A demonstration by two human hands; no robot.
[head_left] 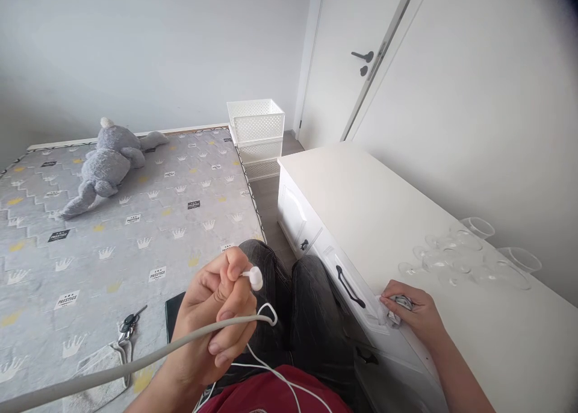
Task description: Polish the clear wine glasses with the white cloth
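Note:
My left hand (pixel 221 310) is raised over my lap, its fingers closed on a white wired earbud (pixel 256 278). A pale cord (pixel 135 366) runs close to the camera, passes across the fingers and bends in a small loop beside them. Thinner white strands (pixel 275 374) hang down over the red shirt. At the edge of the white dresser (pixel 343 196), my right hand (pixel 418 310) grips a crumpled grey-white cloth (pixel 400 306), mostly covered by the fingers. Whether the cloth touches the dresser top I cannot tell.
Several clear stemmed glasses (pixel 469 256) lie on the dresser by the wall. On the bed at left are a grey plush toy (pixel 108 160), keys (pixel 130 324), a folded light cloth (pixel 97 374) and a dark flat object (pixel 174 313). White baskets (pixel 258 127) stand beyond, near a door (pixel 347 15).

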